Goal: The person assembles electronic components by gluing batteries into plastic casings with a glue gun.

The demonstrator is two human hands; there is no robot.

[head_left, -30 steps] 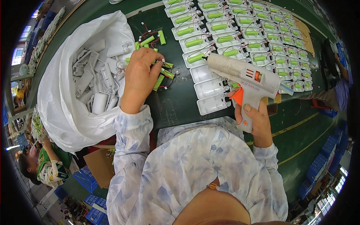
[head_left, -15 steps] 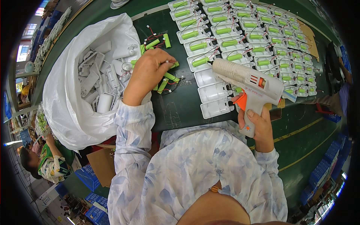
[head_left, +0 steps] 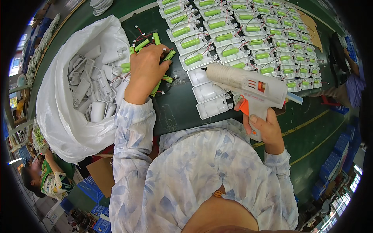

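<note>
My left hand (head_left: 147,72) reaches into a loose pile of green cylindrical batteries (head_left: 156,38) with thin red and black wires. Its fingers are curled, and a green battery (head_left: 169,55) shows between thumb and forefinger; the other fingertips are hidden. A white hot glue gun (head_left: 246,82) with an orange trigger is in my right hand (head_left: 266,126), fingers wrapped round its handle. Its nozzle points left, over white plastic housings (head_left: 211,106) without batteries at the table's near edge. A pale glue stick (head_left: 295,98) protrudes from its back.
Rows of white housings (head_left: 229,51), each holding a green battery, cover the table's far right. Left of the pile, a white woven sack (head_left: 54,116) stands open, full of white plastic parts (head_left: 93,83). Another person (head_left: 50,174) is at the lower left. Blue crates (head_left: 336,167) line the right.
My left hand has gone from a raised pinch down into the battery pile, its fingers now lower among the cells. The whole view has shifted slightly; the glue gun stays in my right hand.
</note>
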